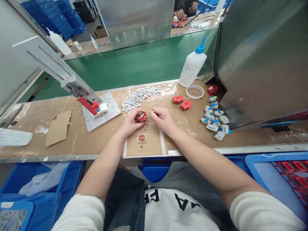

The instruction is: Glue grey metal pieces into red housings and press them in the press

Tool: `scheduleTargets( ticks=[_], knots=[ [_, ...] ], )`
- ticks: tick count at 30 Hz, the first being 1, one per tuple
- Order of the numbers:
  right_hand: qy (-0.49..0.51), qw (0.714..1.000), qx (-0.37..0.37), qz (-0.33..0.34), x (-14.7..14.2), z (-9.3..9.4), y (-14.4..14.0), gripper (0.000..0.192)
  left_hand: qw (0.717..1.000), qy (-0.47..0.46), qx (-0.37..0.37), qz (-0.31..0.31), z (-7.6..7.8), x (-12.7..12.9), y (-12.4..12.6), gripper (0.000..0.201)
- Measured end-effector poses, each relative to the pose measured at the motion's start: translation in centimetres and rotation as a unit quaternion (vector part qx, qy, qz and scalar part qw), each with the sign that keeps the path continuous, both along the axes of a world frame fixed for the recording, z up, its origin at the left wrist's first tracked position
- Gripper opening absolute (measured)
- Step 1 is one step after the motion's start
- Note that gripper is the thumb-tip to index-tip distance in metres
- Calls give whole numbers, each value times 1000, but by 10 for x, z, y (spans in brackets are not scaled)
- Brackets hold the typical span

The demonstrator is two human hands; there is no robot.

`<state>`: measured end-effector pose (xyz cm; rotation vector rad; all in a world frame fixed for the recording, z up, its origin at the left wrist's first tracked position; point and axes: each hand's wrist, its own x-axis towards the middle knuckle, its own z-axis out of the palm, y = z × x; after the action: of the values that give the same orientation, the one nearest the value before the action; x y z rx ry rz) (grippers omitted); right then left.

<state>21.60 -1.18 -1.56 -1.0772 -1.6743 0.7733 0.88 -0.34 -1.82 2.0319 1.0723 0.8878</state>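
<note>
My left hand (pixel 132 121) grips a small red plastic part (pixel 141 117) just above the brown bench top (pixel 72 141). My right hand (pixel 160 118) pinches a thin stick (pixel 148 114) whose tip touches the red part. Right below the hands sits a little round cap of reddish glue (pixel 141 138). A heap of small grey metal pieces (pixel 141 95) lies just beyond the hands.
Two red parts (pixel 181 102), a tape ring (pixel 194 91) and a white squeeze bottle with a blue cap (pixel 192 67) stand at the right. Several blue-grey blocks (pixel 215 118) lie by a metal housing (pixel 262 57). A press fixture (pixel 92 106) stands left, with cardboard (pixel 59 126) beside it. Another person's hands (pixel 179 14) work far behind.
</note>
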Motion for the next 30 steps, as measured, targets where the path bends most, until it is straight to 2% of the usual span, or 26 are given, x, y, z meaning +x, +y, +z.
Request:
scheduleTargets(
  ticks=[6,12,15,17,19,21,22,25,28,30],
  knots=[
    [-54,998,10,-39,1,1,-1,39,1000,12,6,5,3,2,-2,39],
    [-75,997,27,-24,2,2,-1,37,1000,20,4,5,4,2,-2,40],
    [-53,997,46,-11,6,4,-1,38,1000,0,-5,10,2,1,0,40],
    [-33,995,69,59,8,8,-4,39,999,-26,-13,14,-1,0,1,41],
    [-42,980,82,177,9,11,-9,41,998,-56,-24,24,-3,-1,2,43],
    [-102,954,82,270,7,12,-16,43,994,-89,-38,43,-5,-2,4,46],
    [-144,943,81,288,5,12,-19,43,991,-107,-46,59,-5,-3,5,48],
    [-258,924,83,270,-2,12,-25,45,974,-179,-56,126,-6,-6,11,56],
    [-307,920,73,234,2,20,-26,41,953,-238,-42,182,-4,-10,17,62],
    [-320,933,56,155,19,31,-26,36,948,-250,-35,194,-2,-12,18,63]
  ],
)
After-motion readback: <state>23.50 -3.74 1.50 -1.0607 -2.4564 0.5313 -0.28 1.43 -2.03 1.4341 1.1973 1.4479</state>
